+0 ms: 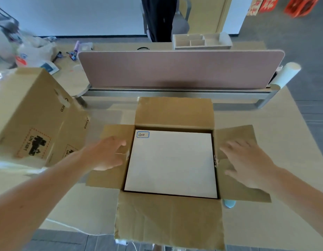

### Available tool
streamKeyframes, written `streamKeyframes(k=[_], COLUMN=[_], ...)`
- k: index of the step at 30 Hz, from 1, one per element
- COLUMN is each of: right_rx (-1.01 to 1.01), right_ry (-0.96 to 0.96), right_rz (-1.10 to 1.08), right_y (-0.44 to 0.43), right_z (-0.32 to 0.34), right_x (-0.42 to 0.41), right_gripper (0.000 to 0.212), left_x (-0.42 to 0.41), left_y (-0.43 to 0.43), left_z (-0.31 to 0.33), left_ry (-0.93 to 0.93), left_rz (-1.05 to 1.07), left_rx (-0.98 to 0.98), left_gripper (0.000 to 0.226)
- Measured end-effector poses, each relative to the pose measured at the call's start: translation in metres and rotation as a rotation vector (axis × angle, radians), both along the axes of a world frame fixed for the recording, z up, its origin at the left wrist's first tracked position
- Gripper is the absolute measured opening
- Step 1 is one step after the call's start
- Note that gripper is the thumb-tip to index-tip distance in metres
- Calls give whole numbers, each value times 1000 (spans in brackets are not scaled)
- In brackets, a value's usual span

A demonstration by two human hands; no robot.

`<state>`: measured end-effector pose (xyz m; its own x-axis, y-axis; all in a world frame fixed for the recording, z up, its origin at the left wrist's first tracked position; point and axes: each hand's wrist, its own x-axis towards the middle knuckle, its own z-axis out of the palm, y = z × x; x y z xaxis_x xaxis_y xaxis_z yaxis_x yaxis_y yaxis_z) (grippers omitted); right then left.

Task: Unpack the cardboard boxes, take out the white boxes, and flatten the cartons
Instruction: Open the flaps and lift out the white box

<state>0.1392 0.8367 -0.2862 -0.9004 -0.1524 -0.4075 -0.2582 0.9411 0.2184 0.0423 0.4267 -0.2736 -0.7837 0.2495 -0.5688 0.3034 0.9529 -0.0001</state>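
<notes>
The open cardboard box (168, 220) sits centre frame on the desk (293, 142), all four flaps folded out. The far flap stands up toward the pink divider panel (180, 69); the near flap lies flat toward the bottom edge. The white box (171, 163) is inside, lying flat and filling nearly the whole opening. A small blue-bordered label (143, 134) with handwritten text sits at its upper-left corner.

The left hand (106, 154) is over the left flap (102, 180), fingers spread and loose, tips near the carton's left rim, gripping nothing. The right hand (247, 163) is over the right flap (236, 134), fingers straight and splayed, also holding nothing. Both are motion-blurred, so whether the palms press on the flaps or hover just above can't be told.

At left of frame is a closed carton w/ a red-bordered "UN 3481" mark (30, 115). A second closed carton (70, 138) stands just beside it, nearer the open box. A pale blue object (229, 203) pokes out from under the right flap's near corner.

Behind the divider, upper centre-right, is a compartmented tray (202, 41). A white cylinder (287, 73) is at the divider's right end. Loose clutter and plastic wrap (30, 51) are at upper left, red items (298, 6) at the top right corner, and a person in dark clothing (158, 17) stands at top centre.
</notes>
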Motion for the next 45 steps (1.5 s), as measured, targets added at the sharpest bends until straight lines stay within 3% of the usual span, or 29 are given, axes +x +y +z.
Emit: streamKeyframes(k=[4,7,10,13,16,18,20,22,24,26,28,30,34,37,39,45], right_rx=[-137,-281,-489,-775,-1045,-1114,-1131,-1028,-1012,-1103,-1065,-1040,-1065,-1052,-1045,-1025], right_ry=[209,384,306,169,141,94,61,69,109,10,-145,-150,-119,-148,-135,-193], right_rz=[-66,-178,-574,-798,-903,-955,-976,-943,-929,-930,-944,-957,-1099,-1237,-1246,-1290], right_y=[-11,-13,-24,-41,-57,-63,-59,-54,-57,-66,-79,-87,-92,-92,-95,-93], right_z=[-36,-58,-75,-88,-91,-84,-76,-61,-44,-32,-25,-26,-25,-28,-30,-33], right_x=[15,24,37,47,41,32,29,31,36,46,52,52,37,24,19,11], right_gripper=[40,41,52,64,32,22,20,46,60,64,75,80,75,64,45,39], left_x=[15,21,24,25,25,24,23,26,36,47,55,60,51,44,43,40], left_y=[15,21,24,26,26,27,26,24,29,44,58,66,71,78,78,67], left_z=[-36,-58,-74,-79,-80,-78,-73,-64,-54,-43,-39,-40,-38,-34,-32,-34], left_ry=[34,42,89,119,129,98,70,106,184,122,-40,-75,-77,-107,-97,-102], left_rz=[224,385,477,549,575,599,605,586,542,575,642,653,780,831,822,903], left_rx=[110,156,227,289,301,309,309,367,481,564,511,451,485,485,516,596], left_gripper=[48,35,31,38,40,38,25,14,28,40,53,54,54,29,31,26])
